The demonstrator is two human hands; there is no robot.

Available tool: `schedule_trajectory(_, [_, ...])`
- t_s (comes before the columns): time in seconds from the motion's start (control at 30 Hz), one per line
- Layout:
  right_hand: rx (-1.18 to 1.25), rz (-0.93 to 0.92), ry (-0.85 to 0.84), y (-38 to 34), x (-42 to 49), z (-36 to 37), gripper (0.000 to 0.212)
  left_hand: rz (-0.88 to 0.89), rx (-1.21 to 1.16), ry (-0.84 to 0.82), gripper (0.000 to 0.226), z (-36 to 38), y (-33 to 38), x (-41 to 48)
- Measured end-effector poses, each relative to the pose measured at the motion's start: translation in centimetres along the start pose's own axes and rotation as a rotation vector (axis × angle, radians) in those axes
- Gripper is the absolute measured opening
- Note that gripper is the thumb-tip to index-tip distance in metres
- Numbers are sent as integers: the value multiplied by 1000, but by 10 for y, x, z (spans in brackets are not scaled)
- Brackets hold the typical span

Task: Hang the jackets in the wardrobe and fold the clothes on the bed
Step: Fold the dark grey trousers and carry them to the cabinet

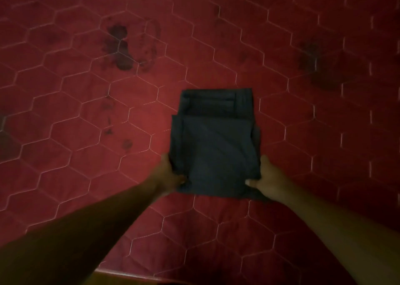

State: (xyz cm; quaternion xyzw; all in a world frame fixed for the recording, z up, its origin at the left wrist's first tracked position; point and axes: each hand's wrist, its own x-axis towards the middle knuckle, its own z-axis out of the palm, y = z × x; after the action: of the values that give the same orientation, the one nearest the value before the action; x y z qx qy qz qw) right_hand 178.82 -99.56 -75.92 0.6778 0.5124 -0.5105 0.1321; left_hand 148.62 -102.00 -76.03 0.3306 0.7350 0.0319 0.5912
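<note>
Dark blue trousers [214,146], folded into a compact rectangle with the waistband at the far end, lie on the red quilted bed [86,111] in dim light. My left hand [168,174] grips the near left corner of the fold, thumb on top and fingers tucked under the cloth. At the near right corner, my right hand [266,180] pinches the fabric the same way. Both forearms reach in from the bottom of the view.
The red bedcover has a white hexagon stitch pattern and several dark stains [121,46] at the far left and far right [320,68]. The bed's near edge [134,275] runs along the bottom.
</note>
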Motion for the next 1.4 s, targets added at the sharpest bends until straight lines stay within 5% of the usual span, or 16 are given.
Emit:
schedule_trajectory(0.23, [241, -310, 395, -44, 24, -31, 68, 297, -16, 306, 67, -24, 56, 31])
schedule_trajectory(0.4, [74, -302, 488, -60, 36, -41, 18, 394, 98, 406, 28, -30, 73, 37])
schedule_trajectory(0.57, [83, -400, 458, -61, 22, -53, 6, 513, 222, 433, 5, -45, 74, 30])
schedule_trajectory(0.73, [227, -429, 526, -87, 38, -83, 4, 569, 161, 484, 5, -61, 120, 50])
schedule_trajectory(1.0, [77, -390, 574, -99, 101, -93, 11, 498, 284, 575, 19, -53, 134, 98])
schedule_trajectory(1.1, [-200, -373, 771, -97, 90, -76, 35, 535, 481, 695, 50, -39, 126, 87])
schedule_trajectory(1.17, [-418, -511, 828, -96, 71, -58, 51, 721, 692, 673, 61, -24, 114, 68])
schedule_trajectory(1.27, [-748, -626, 673, -87, 66, -35, 71, 893, 977, 506, 67, -3, 85, 60])
schedule_trajectory(1.4, [-716, -480, 570, -78, 101, -30, 90, 767, 964, 479, 76, 3, 66, 91])
